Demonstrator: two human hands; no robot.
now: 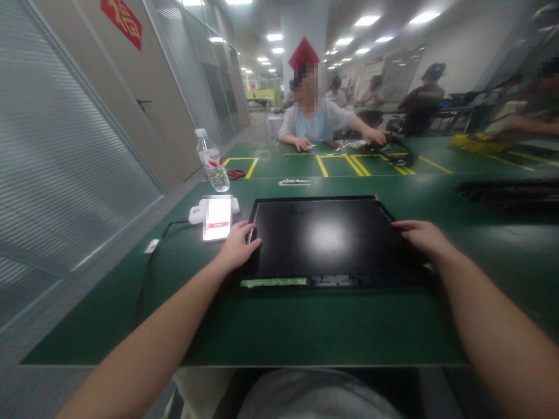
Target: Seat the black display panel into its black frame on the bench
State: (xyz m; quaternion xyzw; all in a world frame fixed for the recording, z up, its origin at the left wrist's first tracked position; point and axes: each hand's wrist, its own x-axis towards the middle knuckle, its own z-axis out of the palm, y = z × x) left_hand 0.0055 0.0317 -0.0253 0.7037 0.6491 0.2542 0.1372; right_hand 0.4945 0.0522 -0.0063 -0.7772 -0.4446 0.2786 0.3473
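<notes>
A dark, flat display panel [288, 244] with a thin black frame lies face up on the green table, a bright reflection on its screen. Along its near edge runs a green circuit strip [273, 283]. My left hand [239, 245] grips the left edge, its thumb over the frame and its fingers along the side. On the opposite side, my right hand [423, 237] holds the right edge, with the fingertips at the frame and the underside of the hand hidden.
Left of the panel are a lit phone [218, 218], a white power strip [195, 215] with a dark cable, and a water bottle [213, 163]. Red-handled scissors [236, 173] and small white parts [294, 182] lie farther back. Across the green table [332, 331] sits a person [317, 116].
</notes>
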